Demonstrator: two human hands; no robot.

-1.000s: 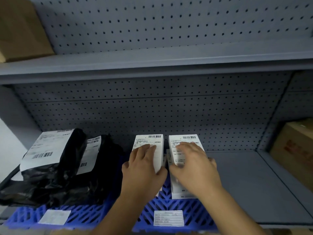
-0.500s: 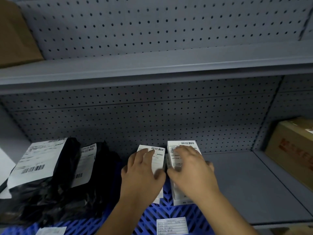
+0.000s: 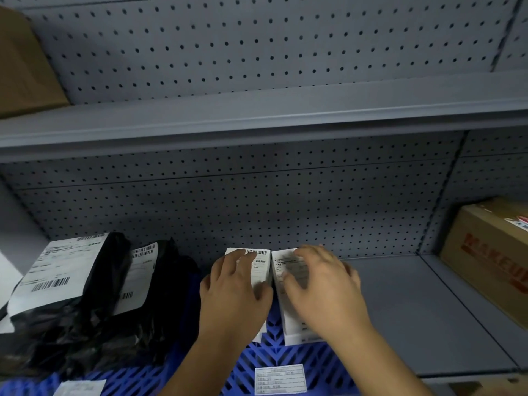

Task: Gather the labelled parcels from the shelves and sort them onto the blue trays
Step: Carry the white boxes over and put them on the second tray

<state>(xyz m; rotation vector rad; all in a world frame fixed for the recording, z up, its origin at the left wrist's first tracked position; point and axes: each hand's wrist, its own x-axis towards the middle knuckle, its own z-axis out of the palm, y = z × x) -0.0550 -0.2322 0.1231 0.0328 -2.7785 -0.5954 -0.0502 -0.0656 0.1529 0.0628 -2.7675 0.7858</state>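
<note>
Two white labelled boxes stand side by side on a blue tray (image 3: 251, 367) on the lower shelf. My left hand (image 3: 231, 292) lies on top of the left box (image 3: 261, 267), fingers fairly straight, thumb against its right side. My right hand (image 3: 325, 290) rests over the right box (image 3: 285, 284), fingers spread across its label. Both boxes are largely hidden under my hands. Left of them, two black plastic parcels (image 3: 74, 295) with white barcode labels lean on a second blue tray (image 3: 114, 381).
A brown cardboard carton (image 3: 491, 258) sits at the right end of the lower shelf, with bare grey shelf (image 3: 414, 310) between it and the tray. Another brown box (image 3: 25, 67) is on the upper shelf, left. White tags are stuck to both tray fronts.
The view has tilted upward and drifted, so the trays sit lower in frame. My hands stay on the two white boxes, now pressed closer together.
</note>
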